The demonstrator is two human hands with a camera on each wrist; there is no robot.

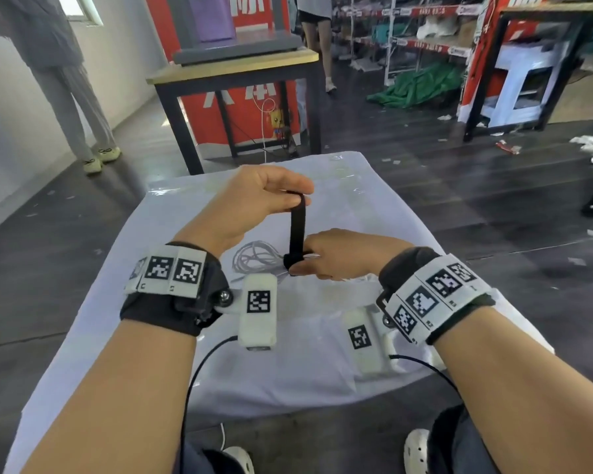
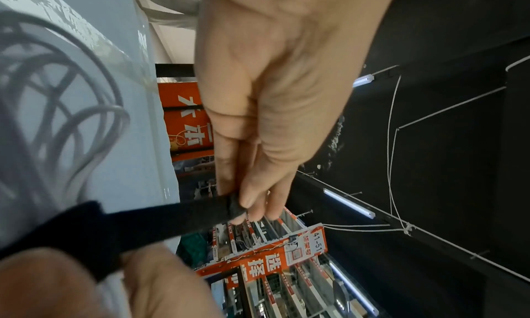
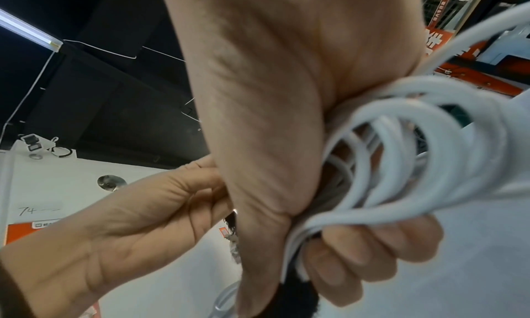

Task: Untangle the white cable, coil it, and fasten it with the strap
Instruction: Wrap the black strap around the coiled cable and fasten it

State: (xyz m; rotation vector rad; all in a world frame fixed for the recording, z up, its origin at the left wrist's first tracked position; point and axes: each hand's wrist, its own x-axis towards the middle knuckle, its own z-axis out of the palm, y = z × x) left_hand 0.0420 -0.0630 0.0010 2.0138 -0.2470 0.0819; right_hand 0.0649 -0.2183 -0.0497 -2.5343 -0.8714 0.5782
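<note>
Two hands at work over white cloth (image 1: 322, 354). Head view: left hand (image 1: 254, 200) pinches free end of black strap (image 1: 297, 227), pulled up taut; right hand (image 1: 339, 256) clamps white cable (image 1: 254, 258) coil at strap base, loops fanning left on cloth.
Left wrist view: thumb and fingertips (image 2: 246, 200) nip strap tip.
Right wrist view: right hand curled round bundled loops.
Judgement: keep tension, wrap tight round bundle, press fastening flat.

table (image 1: 172, 340): white cloth cover, glossy at the far end | on it: coiled white cable (image 1: 254, 258), loops resting on the cloth near the middle | floor (image 1: 459, 186): dark, scattered paper scraps
</note>
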